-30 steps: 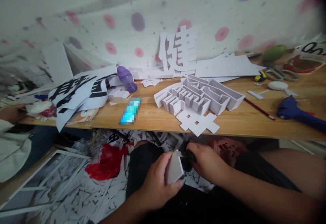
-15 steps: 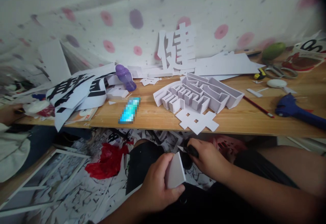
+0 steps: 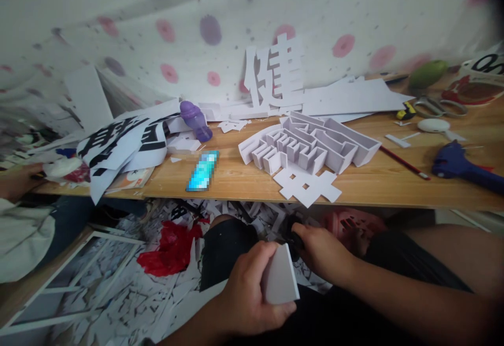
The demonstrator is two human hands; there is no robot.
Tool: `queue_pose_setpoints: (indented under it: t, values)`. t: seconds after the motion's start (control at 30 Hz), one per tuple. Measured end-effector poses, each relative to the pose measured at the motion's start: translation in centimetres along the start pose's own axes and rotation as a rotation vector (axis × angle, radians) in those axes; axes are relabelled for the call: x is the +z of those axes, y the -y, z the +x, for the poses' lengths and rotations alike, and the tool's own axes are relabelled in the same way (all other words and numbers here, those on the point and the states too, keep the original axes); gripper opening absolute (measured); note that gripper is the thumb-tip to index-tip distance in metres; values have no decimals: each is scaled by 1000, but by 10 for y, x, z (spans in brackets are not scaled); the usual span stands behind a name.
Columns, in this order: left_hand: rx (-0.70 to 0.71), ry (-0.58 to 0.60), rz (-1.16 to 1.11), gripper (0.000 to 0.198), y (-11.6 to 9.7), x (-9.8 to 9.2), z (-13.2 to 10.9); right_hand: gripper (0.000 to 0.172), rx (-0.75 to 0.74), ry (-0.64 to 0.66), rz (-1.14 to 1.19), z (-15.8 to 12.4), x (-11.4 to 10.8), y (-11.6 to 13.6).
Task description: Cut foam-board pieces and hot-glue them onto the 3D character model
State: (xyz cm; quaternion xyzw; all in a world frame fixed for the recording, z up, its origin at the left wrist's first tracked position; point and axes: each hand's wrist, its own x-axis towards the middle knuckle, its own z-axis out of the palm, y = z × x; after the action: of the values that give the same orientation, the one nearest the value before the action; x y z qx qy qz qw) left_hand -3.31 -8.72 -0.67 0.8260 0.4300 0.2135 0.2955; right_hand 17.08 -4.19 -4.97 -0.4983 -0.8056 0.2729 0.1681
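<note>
My left hand (image 3: 252,293) grips a small white foam board piece (image 3: 280,275) by its edges, above my lap. To its right and slightly farther off, my right hand (image 3: 321,246) is closed around a black-handled knife (image 3: 296,237); its blade is hard to make out against the dark background. The knife is apart from the board piece. On the table beyond my hands lies a white hollow letter form (image 3: 311,144) with upright walls. A flat white cut-out (image 3: 307,187) pokes out from under its near side.
A blue glue gun (image 3: 452,162), red pencil (image 3: 405,162), scissors (image 3: 441,107) and white oval object (image 3: 433,125) lie right. Farther left are a blurred phone (image 3: 202,171), purple bottle (image 3: 196,121) and printed sheets (image 3: 126,144). Another person's hand (image 3: 19,180) is far left. Scraps cover the floor.
My left hand and the board piece have shifted slightly right and down. The knife's pale blade, visible before beside the board, no longer shows clearly. The view has turned a little.
</note>
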Motion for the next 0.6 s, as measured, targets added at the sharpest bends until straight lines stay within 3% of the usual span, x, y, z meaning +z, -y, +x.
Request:
queue_pose_setpoints:
  t: [0.1, 0.37, 0.6]
  values:
    - [-43, -24, 4, 59, 1, 1, -1, 5, 10, -24, 16, 0, -2, 1]
    - [-81, -17, -119, 49, 4, 0, 3, 15, -119, -30, 32, -6, -15, 12]
    - [-102, -2, -103, 56, 1, 1, 3, 8, -30, -40, 33, 0, -10, 5]
